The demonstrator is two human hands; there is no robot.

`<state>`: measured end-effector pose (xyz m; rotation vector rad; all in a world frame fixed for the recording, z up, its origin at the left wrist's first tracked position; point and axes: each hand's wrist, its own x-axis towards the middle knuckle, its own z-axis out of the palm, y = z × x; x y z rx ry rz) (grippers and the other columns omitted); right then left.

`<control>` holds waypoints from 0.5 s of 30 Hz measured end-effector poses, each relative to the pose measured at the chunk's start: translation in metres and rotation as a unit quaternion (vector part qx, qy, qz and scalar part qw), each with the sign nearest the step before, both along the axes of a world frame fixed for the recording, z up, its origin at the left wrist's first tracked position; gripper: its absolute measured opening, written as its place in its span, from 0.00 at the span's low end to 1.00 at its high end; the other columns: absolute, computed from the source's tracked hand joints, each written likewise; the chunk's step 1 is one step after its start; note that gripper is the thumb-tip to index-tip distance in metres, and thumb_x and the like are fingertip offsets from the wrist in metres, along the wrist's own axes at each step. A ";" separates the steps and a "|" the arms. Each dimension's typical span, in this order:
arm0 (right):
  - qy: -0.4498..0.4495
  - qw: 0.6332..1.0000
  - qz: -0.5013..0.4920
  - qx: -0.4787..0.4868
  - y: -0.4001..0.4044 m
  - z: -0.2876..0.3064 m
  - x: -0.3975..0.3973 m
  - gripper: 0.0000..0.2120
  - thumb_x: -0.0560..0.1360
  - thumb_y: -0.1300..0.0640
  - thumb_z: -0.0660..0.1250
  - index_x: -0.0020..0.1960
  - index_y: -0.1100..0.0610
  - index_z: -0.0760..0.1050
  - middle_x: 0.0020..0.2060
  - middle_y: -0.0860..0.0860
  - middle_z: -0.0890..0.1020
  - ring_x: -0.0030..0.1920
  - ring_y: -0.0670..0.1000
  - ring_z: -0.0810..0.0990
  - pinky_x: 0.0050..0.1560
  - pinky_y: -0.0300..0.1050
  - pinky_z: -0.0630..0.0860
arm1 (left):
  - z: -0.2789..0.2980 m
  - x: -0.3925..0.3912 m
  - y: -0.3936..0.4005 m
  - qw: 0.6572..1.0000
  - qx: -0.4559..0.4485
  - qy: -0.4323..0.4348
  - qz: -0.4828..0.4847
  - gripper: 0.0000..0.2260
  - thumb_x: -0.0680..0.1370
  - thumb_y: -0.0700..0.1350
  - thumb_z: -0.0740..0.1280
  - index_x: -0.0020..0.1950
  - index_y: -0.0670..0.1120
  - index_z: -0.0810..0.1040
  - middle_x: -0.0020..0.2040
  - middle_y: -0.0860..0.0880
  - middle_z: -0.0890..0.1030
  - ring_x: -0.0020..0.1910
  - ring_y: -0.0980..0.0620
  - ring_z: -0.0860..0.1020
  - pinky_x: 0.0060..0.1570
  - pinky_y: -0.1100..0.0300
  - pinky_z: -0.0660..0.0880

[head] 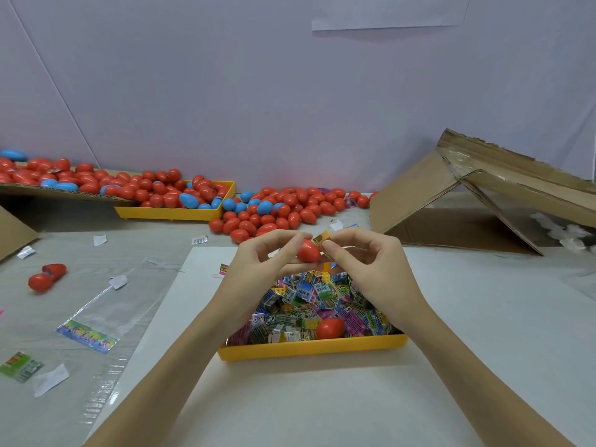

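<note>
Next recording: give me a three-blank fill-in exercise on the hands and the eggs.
The left hand holds a ___ egg.
The ___ hand pinches a small packet.
The far yellow tray holds red and ___ eggs.
Missing: red; right; blue.

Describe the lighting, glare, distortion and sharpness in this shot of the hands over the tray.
Head view: light is soft and even, with a faint shadow under the yellow tray; glare streaks the clear plastic sheet at lower left; the wide lens splays the forearms outward; the left hand holding the red egg shell and the right hand pinching a small packet look fairly sharp.
</note>
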<state>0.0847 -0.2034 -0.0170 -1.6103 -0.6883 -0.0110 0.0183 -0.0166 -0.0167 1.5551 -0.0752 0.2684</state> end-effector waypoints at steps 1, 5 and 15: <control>-0.002 1.000 -0.008 0.000 -0.001 0.000 0.001 0.04 0.79 0.58 0.72 0.52 0.56 0.85 0.42 0.46 0.88 0.40 0.45 0.87 0.37 0.32 0.78 | 0.000 0.000 0.001 1.000 0.011 0.001 -0.010 0.11 0.82 0.47 0.69 0.63 0.46 0.83 0.54 0.46 0.87 0.51 0.43 0.87 0.60 0.57 0.80; -0.002 1.000 -0.015 -0.001 -0.003 0.001 0.005 0.06 0.80 0.57 0.71 0.53 0.57 0.85 0.43 0.49 0.88 0.45 0.47 0.87 0.43 0.39 0.82 | 0.002 -0.002 0.001 0.996 0.082 -0.012 -0.008 0.10 0.81 0.47 0.71 0.61 0.48 0.84 0.50 0.48 0.87 0.45 0.48 0.87 0.52 0.61 0.81; -0.004 0.999 0.010 -0.037 -0.003 0.003 0.005 0.05 0.80 0.59 0.71 0.51 0.59 0.84 0.40 0.51 0.87 0.37 0.44 0.85 0.36 0.33 0.78 | 0.002 -0.003 0.001 0.997 0.080 -0.023 0.003 0.12 0.76 0.48 0.75 0.59 0.50 0.84 0.47 0.49 0.88 0.49 0.50 0.87 0.51 0.65 0.80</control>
